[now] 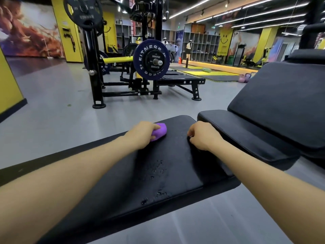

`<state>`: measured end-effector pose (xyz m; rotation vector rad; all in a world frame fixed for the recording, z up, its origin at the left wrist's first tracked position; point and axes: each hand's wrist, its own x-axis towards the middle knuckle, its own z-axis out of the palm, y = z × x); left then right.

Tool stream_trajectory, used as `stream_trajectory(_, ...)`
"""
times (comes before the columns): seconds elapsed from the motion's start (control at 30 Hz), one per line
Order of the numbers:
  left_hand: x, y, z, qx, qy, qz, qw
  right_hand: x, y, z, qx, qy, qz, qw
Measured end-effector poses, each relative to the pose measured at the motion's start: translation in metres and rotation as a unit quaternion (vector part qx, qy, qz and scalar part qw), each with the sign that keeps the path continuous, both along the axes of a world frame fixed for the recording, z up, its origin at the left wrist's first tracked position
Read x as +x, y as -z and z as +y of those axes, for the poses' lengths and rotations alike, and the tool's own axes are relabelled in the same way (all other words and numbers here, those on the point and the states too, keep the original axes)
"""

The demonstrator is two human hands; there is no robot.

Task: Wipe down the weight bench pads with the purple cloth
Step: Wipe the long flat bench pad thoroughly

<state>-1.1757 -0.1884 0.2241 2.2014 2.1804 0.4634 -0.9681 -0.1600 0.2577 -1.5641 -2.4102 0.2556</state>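
A black seat pad (172,166) stretches from the lower left to the middle of the head view, with small tears in its cover near the front. My left hand (142,133) grips the bunched purple cloth (159,132) and holds it down on the far end of this pad. My right hand (204,136) rests on the pad's right edge with its fingers curled under, holding nothing that I can see. Beyond the gap lie a short black pad (246,134) and the inclined back pad (281,103).
A black rack (95,71) with a barbell and a blue weight plate (151,59) stands on the grey floor ahead. A flat bench (181,80) sits behind it. Purple kettlebells (245,77) lie by the yellow mat at the right. Yellow wall at far left.
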Motion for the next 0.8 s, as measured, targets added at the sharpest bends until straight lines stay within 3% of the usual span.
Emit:
stream_trajectory(0.17,-0.002,0.002,0.023,0.046,-0.073,-0.044,0.995,-0.002,0.004,-0.004,0.024,0.004,-0.024,0.999)
stream_trajectory(0.4,-0.019,0.005,-0.005,0.007,-0.005,0.005,1.000,-0.005,0.004,0.002,0.020,-0.012,-0.036,0.999)
stream_trajectory(0.63,-0.003,0.000,0.004,0.023,-0.107,-0.041,0.993,-0.006,0.006,-0.007,0.041,-0.008,-0.042,0.998)
stream_trajectory(0.8,0.034,-0.008,-0.048,0.007,0.010,-0.008,1.000,-0.002,0.001,-0.003,0.010,-0.009,-0.015,1.000)
